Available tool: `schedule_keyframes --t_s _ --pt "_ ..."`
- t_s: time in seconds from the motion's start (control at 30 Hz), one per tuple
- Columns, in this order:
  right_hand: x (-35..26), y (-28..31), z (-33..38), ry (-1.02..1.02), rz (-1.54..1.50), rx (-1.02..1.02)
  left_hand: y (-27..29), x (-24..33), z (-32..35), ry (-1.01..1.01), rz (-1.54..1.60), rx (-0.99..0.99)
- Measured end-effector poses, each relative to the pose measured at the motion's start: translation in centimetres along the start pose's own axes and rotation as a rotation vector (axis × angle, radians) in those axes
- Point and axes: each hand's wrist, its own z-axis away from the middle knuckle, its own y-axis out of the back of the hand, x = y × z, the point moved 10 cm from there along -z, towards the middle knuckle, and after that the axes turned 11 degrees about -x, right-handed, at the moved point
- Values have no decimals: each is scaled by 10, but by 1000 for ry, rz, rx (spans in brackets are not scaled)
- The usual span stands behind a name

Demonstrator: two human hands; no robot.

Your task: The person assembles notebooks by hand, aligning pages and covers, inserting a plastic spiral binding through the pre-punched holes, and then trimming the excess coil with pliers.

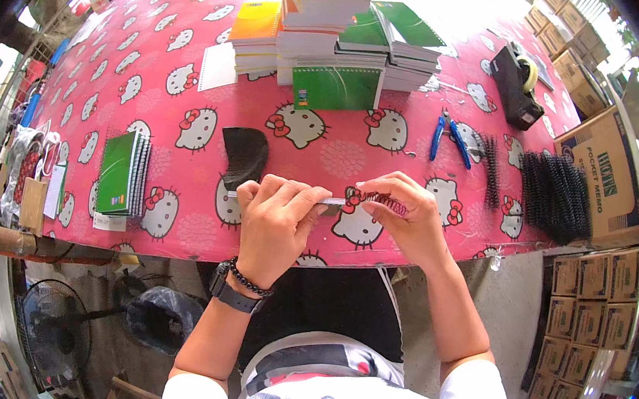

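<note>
Near the table's front edge, my left hand [275, 214] is closed round a thin notepad [332, 201], seen edge-on so that only a narrow pale strip shows. My right hand [411, 215] pinches a dark spiral binding coil [386, 202] at the notepad's right end. Whether the coil has entered the pad's holes is too small to tell. Just beyond my left hand lies a black curved piece [244, 156]. Blue-handled pliers [450, 140] rest beyond my right hand. Right of them lie a single black coil [491, 172] and a heap of black coils [555, 196].
A pink patterned cloth [200, 222] covers the table. Stacks of green notebooks [337, 86] and yellow notebooks [256, 23] stand at the back. More green notebooks [121, 171] sit at left. A black tape dispenser [518, 88] and a cardboard box [610, 175] are at right.
</note>
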Motion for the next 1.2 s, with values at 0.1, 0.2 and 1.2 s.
schedule_keyframes --t_s 0.1,0.2,1.2 --pt "-7 0 -2 76 114 -35 1 4 -2 -21 4 -1" --pt "-9 0 -3 103 122 -79 0 6 -2 -29 7 -12" --pt "-4 -142 -144 442 629 -569 -12 16 8 -133 -54 -18"
